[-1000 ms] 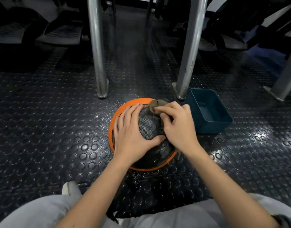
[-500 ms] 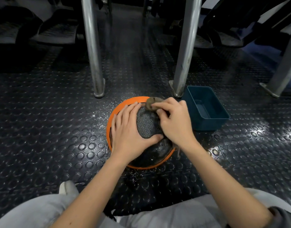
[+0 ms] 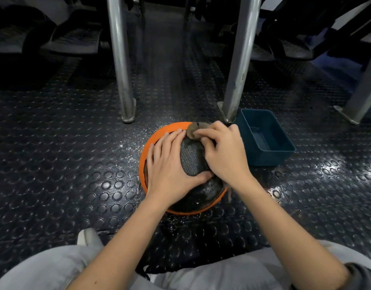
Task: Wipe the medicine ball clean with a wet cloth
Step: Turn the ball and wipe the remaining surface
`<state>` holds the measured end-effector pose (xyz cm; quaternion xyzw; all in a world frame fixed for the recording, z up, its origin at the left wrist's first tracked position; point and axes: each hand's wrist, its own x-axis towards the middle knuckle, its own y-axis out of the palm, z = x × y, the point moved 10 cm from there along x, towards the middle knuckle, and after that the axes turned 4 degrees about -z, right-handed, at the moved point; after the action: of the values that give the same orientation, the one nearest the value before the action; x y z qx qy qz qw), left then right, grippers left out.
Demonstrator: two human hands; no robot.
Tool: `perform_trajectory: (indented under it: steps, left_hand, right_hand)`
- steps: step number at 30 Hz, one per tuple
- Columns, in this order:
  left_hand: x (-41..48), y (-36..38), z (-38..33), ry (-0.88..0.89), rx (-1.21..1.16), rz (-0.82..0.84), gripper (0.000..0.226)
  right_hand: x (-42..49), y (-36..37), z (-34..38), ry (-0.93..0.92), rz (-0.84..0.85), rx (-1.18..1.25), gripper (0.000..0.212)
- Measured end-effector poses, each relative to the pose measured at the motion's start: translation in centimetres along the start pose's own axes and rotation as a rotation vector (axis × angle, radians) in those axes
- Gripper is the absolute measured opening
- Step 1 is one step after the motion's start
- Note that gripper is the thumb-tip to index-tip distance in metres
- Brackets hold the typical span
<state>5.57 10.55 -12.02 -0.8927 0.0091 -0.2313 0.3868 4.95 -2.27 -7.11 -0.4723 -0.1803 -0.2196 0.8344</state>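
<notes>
Medicine ball on floor; left hand flat on top, right hand pinches cloth at far edge.

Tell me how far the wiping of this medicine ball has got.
Looks done: the medicine ball shines wet on its near side, and droplets speckle the floor. In hand: the right hand grips the cloth against the ball's far top, while the left hand lies flat, steadying it. Left: the parts under both hands, and the underside, which is hidden.
</notes>
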Motion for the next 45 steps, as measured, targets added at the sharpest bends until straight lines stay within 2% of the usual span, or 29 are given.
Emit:
perform_trajectory:
  steps: [2,7,9,11,15,17,20,23,25,27,31,33,35,38,40,42,45]
  left_hand:
    - [0.0,0.1,0.1,0.0,-0.006,0.029,0.107]
    - [0.1,0.2,-0.8,0.045,-0.003,0.05,0.104]
    - [0.0,0.4,-1.3,0.065,0.003,0.043,0.103]
    - [-0.1,0.4,-1.5,0.073,0.005,0.025,0.102]
    - [0.0,0.2,-1.3,0.058,-0.001,-0.005,0.101]
    - [0.2,0.4,-1.1,0.053,-0.01,0.01,0.102]
    - [0.3,0.2,-0.6,0.046,-0.005,0.04,0.104]
    - [0.2,0.3,-1.1,0.065,0.002,0.058,0.104]
    - [0.1,0.4,-1.6,0.078,0.006,0.055,0.104]
    - [0.0,0.5,-1.8,0.083,0.02,0.04,0.104]
    - [0.2,0.7,-1.4,0.061,0.021,0.01,0.103]
    - [0.3,0.6,-1.0,0.049,0.007,0.019,0.103]
    - [0.4,0.5,-1.0,0.053,0.008,0.04,0.105]
    - [0.4,0.8,-1.4,0.069,0.005,0.074,0.106]
    - [0.3,0.8,-1.7,0.076,0.006,0.061,0.106]
    - [0.3,0.7,-1.5,0.064,0.011,0.034,0.105]
    - [0.8,0.3,-0.8,0.03,-0.022,-0.006,0.101]
  right_hand:
    - [0.4,0.2,-1.0,0.037,0.025,0.046,0.025]
    - [0.5,0.5,-8.8,0.417,0.061,0.128,0.025]
    - [0.1,0.7,-9.7,0.494,0.067,0.158,0.025]
    - [0.1,0.2,-8.8,0.43,0.058,0.11,0.025]
    - [-0.4,-1.1,-1.0,0.02,-0.032,-0.109,0.025]
    - [-1.1,-1.2,1.7,-0.104,-0.053,-0.122,0.025]
    - [0.0,-0.5,-2.2,0.041,0.002,0.037,0.025]
    - [0.7,-0.1,-7.3,0.283,0.017,0.08,0.024]
    - [0.6,0.2,-8.6,0.369,0.033,0.096,0.024]
    - [0.4,-0.1,-7.4,0.32,0.025,0.047,0.025]
    - [-0.8,-0.8,0.0,0.006,-0.013,-0.084,0.026]
    - [-1.3,-1.0,1.4,-0.063,-0.022,-0.06,0.026]
    - [-0.7,-0.9,-1.0,-0.009,-0.015,-0.026,0.026]
    - [0.2,-0.7,-6.3,0.207,0.01,0.027,0.025]
    - [0.2,-0.8,-7.1,0.265,0.003,0.045,0.025]
    - [-0.4,-0.9,-5.6,0.223,0.016,0.001,0.025]
    - [-1.5,-1.6,-0.5,0.003,-0.022,-0.057,0.025]
